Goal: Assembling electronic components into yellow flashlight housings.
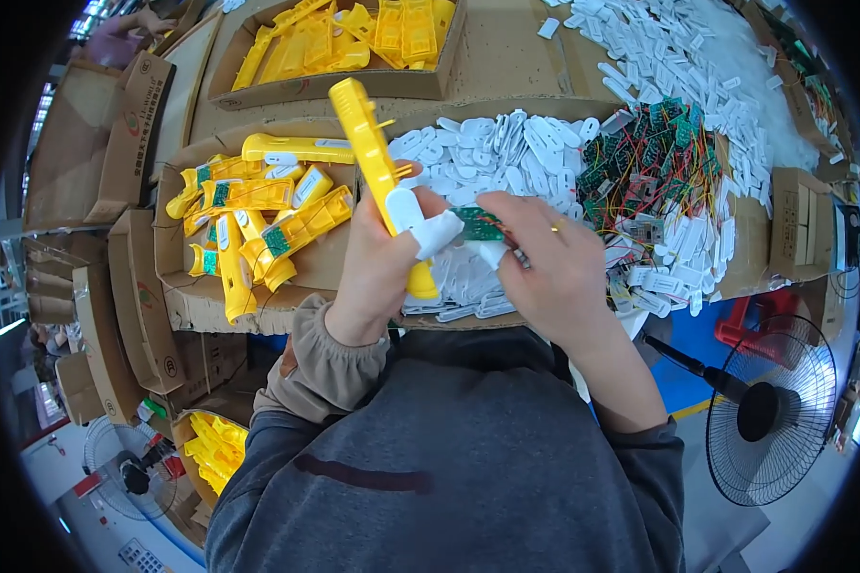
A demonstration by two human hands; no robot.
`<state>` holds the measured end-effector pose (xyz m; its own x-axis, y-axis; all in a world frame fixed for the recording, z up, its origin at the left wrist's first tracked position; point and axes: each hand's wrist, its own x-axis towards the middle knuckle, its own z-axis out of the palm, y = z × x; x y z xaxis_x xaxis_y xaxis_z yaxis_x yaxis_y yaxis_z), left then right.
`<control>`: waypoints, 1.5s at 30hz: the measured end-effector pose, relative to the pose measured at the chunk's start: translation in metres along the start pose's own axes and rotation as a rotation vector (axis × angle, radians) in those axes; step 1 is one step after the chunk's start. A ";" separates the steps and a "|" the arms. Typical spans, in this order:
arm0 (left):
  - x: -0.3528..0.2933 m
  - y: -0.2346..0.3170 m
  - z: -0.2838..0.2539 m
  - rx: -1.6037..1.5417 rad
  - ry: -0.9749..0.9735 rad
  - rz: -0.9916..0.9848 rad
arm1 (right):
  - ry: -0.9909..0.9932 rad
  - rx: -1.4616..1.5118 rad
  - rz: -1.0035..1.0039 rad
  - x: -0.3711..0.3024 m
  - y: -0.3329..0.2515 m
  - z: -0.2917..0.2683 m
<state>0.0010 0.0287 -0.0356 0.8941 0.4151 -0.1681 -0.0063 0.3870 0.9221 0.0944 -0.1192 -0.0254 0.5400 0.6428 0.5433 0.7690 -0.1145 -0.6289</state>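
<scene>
My left hand (pixel 365 272) is closed around a long yellow plastic housing (pixel 365 129), which stands tilted with its upper end leaning left. A white oval plastic piece (pixel 404 207) lies against the housing near my left thumb, which has a white wrap on it. Between the fingers of my right hand (pixel 566 277) is a small green circuit board (pixel 478 223), held beside the housing. White wrapping also shows on a right fingertip, and a ring is on one finger. Part of the board is hidden by my fingers.
In the cardboard tray at left lie several yellow housings (pixel 256 195) with boards inside. White plastic pieces (pixel 506 153) and wired green circuit boards (pixel 655 158) are heaped ahead and right. Farther back is a box of yellow parts (pixel 325 43). A black fan (pixel 769 411) stands at right.
</scene>
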 end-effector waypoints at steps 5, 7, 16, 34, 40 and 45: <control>0.002 0.000 -0.012 -0.660 -0.118 -0.335 | -0.072 0.356 0.313 0.003 -0.012 -0.013; 0.003 -0.011 -0.004 -0.724 -0.049 -0.310 | -0.098 0.327 0.185 0.001 -0.009 -0.003; -0.007 -0.018 0.005 -0.481 -0.132 -0.262 | -0.097 0.207 0.116 0.007 -0.009 0.008; -0.010 -0.019 0.011 -0.142 -0.011 -0.070 | -0.003 -0.007 -0.006 -0.001 0.005 0.015; 0.006 -0.009 0.006 0.223 -0.221 0.084 | -0.002 -0.002 0.014 0.010 0.006 -0.009; -0.003 0.006 0.008 0.159 -0.356 0.067 | -0.250 0.697 0.607 0.020 0.011 0.001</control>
<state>0.0016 0.0228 -0.0263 0.9936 0.1125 0.0002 -0.0256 0.2243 0.9742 0.1132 -0.1073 -0.0217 0.6291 0.7744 -0.0676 -0.0381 -0.0562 -0.9977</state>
